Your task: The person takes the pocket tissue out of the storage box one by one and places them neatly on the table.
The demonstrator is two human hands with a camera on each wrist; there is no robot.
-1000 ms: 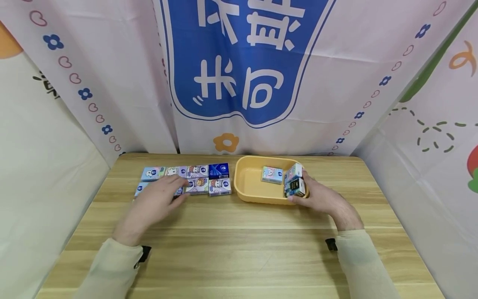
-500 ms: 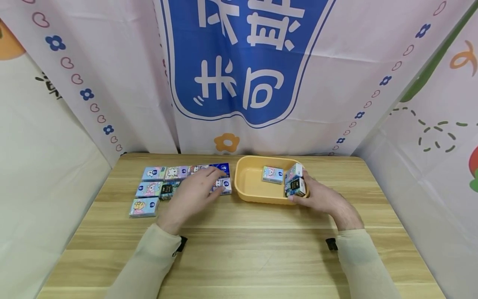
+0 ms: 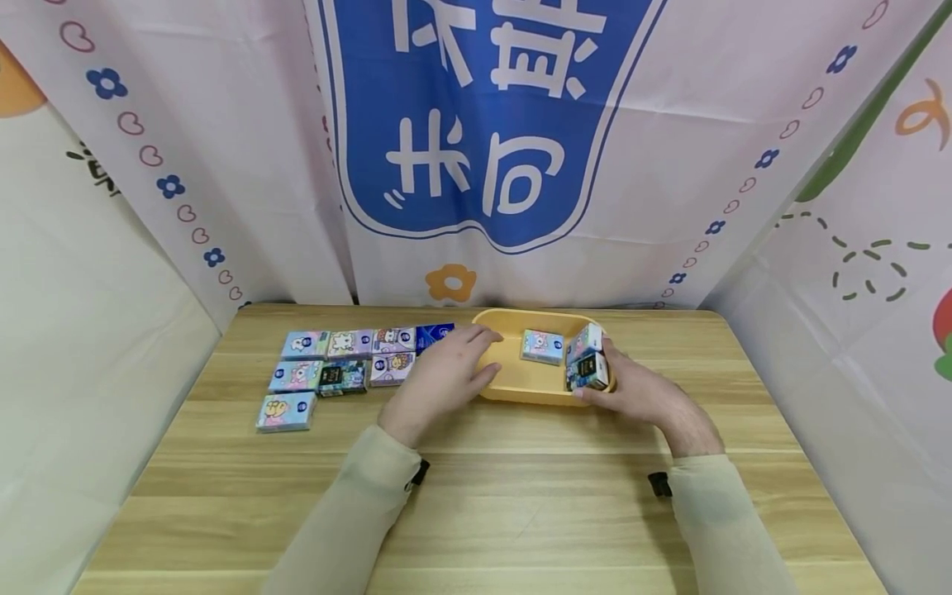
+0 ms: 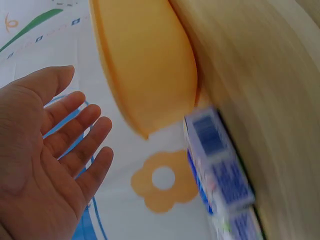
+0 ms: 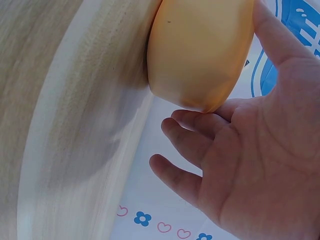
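Note:
My left hand hovers over the left end of the yellow plastic tub. In the left wrist view its fingers are spread and its palm holds nothing. My right hand grips the tub's right end, thumb at the near side and fingers round the end wall. Inside the tub, a light-blue tissue pack lies near the middle. Two more, a pale-blue tissue pack and a dark patterned tissue pack, lean against the right end, beside my right fingers.
Left of the tub, several tissue packs lie in rows, among them a dark blue pack, a dark patterned pack and a yellow-figured pack nearest the front. My left hand hides part of the rows. A printed cloth hangs behind the wooden table.
My left hand has moved right, from above the rows of tissue packs to the tub's left end, uncovering several packs. My right hand and the tub have stayed in place.

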